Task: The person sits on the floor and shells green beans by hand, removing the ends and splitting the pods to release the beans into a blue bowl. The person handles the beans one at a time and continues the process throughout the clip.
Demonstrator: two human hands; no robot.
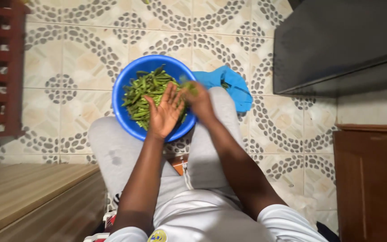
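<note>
A round blue bowl [126, 80] rests between my knees, holding several green pods [144, 92]. My left hand [164, 114] hovers over the bowl's near right part, palm up and fingers spread, with nothing in it. My right hand [199, 101] is at the bowl's right rim, fingers closed around a blurred bunch of green pods [188, 87]. Both hands almost touch above the bowl. Grey trousers cover my legs on either side of the bowl.
A blue plastic bag [231, 83] lies on the patterned tile floor [68, 58] right of the bowl. A dark counter [337, 40] fills the upper right, a brown cabinet [372, 179] the lower right. A wooden bench [27, 192] sits lower left, a red rack [3, 67] far left.
</note>
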